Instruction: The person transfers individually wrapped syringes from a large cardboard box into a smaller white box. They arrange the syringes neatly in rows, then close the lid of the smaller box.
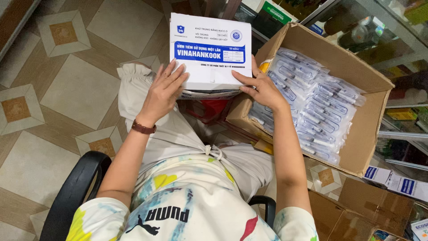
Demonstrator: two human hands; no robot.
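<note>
A white carton (209, 49) with a blue band rests on my lap, held between both hands. My left hand (164, 91) lies flat against its near left side, fingers spread; a brown watch sits on that wrist. My right hand (263, 89) grips its near right corner. Just to the right stands an open cardboard box (361, 134) filled with several clear plastic packs of syringes (312, 102); my right forearm lies along its near edge.
I sit on a black chair (76, 187) over a tiled floor (80, 89). Glass shelving (401, 49) with goods stands at the right. Flattened cardboard (365, 205) and small white-and-blue boxes (397, 180) lie at the lower right.
</note>
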